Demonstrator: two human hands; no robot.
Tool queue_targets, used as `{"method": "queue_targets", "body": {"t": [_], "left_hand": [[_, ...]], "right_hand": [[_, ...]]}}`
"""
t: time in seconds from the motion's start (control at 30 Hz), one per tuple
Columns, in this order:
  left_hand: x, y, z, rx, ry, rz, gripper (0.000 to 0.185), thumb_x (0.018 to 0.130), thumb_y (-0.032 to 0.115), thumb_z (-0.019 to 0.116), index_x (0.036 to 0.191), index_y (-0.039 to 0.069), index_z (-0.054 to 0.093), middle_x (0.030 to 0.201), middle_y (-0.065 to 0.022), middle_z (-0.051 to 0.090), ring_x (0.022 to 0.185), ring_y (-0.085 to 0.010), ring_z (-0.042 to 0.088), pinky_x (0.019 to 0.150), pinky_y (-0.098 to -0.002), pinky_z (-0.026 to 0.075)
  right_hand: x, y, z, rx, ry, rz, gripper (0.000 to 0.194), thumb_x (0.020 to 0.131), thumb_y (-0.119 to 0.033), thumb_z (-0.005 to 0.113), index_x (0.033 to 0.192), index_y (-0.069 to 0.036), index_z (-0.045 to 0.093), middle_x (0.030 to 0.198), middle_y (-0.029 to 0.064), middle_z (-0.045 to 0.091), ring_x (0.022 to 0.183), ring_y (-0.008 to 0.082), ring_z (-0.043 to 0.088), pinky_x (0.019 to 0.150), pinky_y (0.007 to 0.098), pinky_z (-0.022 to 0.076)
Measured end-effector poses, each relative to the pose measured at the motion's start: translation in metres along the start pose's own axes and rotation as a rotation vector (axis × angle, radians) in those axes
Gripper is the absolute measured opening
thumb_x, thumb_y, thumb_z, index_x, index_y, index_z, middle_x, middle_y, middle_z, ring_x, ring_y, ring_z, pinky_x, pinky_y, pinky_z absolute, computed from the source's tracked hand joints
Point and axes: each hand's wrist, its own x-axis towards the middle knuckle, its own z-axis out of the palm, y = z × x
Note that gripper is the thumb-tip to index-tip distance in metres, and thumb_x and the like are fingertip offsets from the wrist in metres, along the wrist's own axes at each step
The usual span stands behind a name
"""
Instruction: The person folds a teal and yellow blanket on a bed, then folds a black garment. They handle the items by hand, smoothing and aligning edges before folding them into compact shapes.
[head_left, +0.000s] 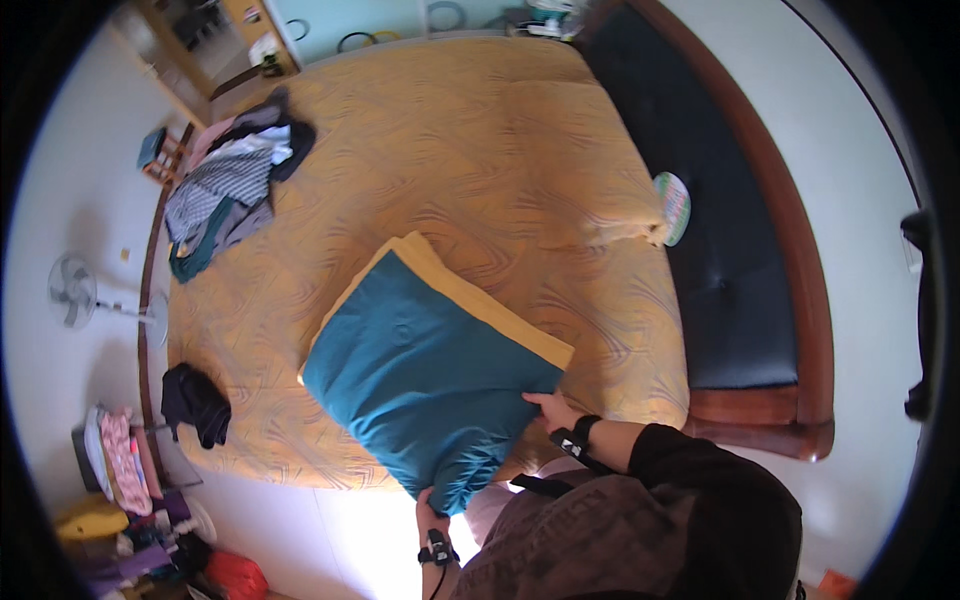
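Observation:
A teal pillow or cushion (420, 352) with a yellow flanged border lies aslant on the near part of the bed, its lower part reaching past the mattress edge toward me. My left hand (433, 510) grips its near corner, where the fabric bunches into gathers. At the right edge, my right hand (553, 411) pinches the cloth with the thumb on top; the other fingers are mostly hidden beneath. The yellow border shows along the far and right sides. Both wrists carry dark straps with small devices.
Under the pillow spreads a yellow patterned bedsheet (420, 150). A clothes heap (232, 180) and a black garment (196, 405) lie along the bed's left side. A fan (75, 291) stands beyond. At right are a padded headboard (731, 247) and a round hand fan (673, 208).

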Motion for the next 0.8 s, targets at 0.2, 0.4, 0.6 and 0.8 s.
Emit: {"method": "queue_targets", "body": {"t": [0.2, 0.4, 0.6, 0.8], "left_hand": [[0.006, -0.011, 0.029, 0.034, -0.207, -0.041, 0.063, 0.085, 0.034, 0.065, 0.134, 0.005, 0.041, 0.132, -0.0127, 0.05, 0.117, -0.0317, 0.05, 0.096, -0.0474, 0.044], [-0.002, -0.007, 0.036, 0.117, -0.08, 0.092, 0.05, 0.082, 0.016, 0.065, 0.127, 0.002, 0.046, 0.118, -0.014, 0.059, 0.103, -0.0312, 0.059, 0.086, -0.0449, 0.051], [-0.05, 0.033, 0.055, 0.158, -0.253, 0.157, 0.055, 0.082, 0.006, 0.062, 0.131, -0.002, 0.038, 0.126, -0.0164, 0.053, 0.111, -0.0321, 0.056, 0.094, -0.0443, 0.048], [-0.105, 0.064, 0.065, 0.133, -0.147, 0.159, 0.054, 0.081, 0.007, 0.063, 0.129, -0.004, 0.04, 0.123, -0.018, 0.055, 0.107, -0.0321, 0.058, 0.09, -0.044, 0.049]], "right_hand": [[0.047, -0.008, 0.038, -0.041, 0.198, -0.087, 0.097, 0.065, -0.021, 0.077, 0.138, -0.006, 0.015, 0.12, 0.0163, 0.046, 0.106, 0.0296, 0.051, 0.086, 0.045, 0.045], [0.036, -0.035, 0.059, -0.108, 0.105, -0.189, 0.11, 0.065, -0.023, 0.076, 0.142, -0.003, 0.002, 0.135, 0.0228, 0.035, 0.121, 0.0333, 0.041, 0.097, 0.0418, 0.0405], [0.03, -0.058, 0.057, 0.017, 0.18, -0.126, 0.083, 0.064, -0.018, 0.075, 0.132, 0.003, 0.032, 0.121, 0.0189, 0.051, 0.106, 0.031, 0.054, 0.088, 0.0404, 0.0474], [-0.009, -0.077, 0.031, -0.051, -0.049, -0.045, 0.037, 0.07, -0.011, 0.069, 0.104, -0.001, 0.059, 0.093, 0.0094, 0.061, 0.079, 0.0216, 0.061, 0.061, 0.0345, 0.0496]]}}
